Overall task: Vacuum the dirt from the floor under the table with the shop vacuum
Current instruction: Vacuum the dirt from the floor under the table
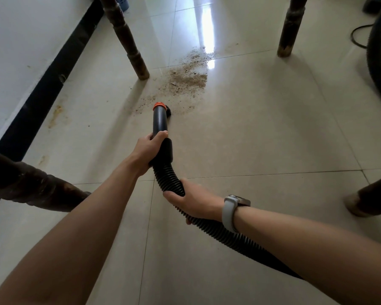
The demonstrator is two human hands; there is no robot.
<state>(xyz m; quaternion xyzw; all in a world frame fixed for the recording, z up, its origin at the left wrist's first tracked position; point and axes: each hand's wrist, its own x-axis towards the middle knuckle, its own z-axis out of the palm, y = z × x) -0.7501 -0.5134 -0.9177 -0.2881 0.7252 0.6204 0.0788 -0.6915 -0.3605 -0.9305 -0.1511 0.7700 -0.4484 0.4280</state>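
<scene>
Up front, the left hand point(149, 148) wraps its fingers round the wand point(161, 122) at its cuff, arm stretched long toward 12 o'clock. Behind it the right hand point(191, 201), wrist bent, grips the ribbed hose point(220, 230), which trails off toward 4 o'clock. At the wand's orange-ringed tip, a brush point(168, 109) touches the tile. Dirt point(187, 78) lies just beyond at 1 o'clock, between two table legs point(128, 36).
</scene>
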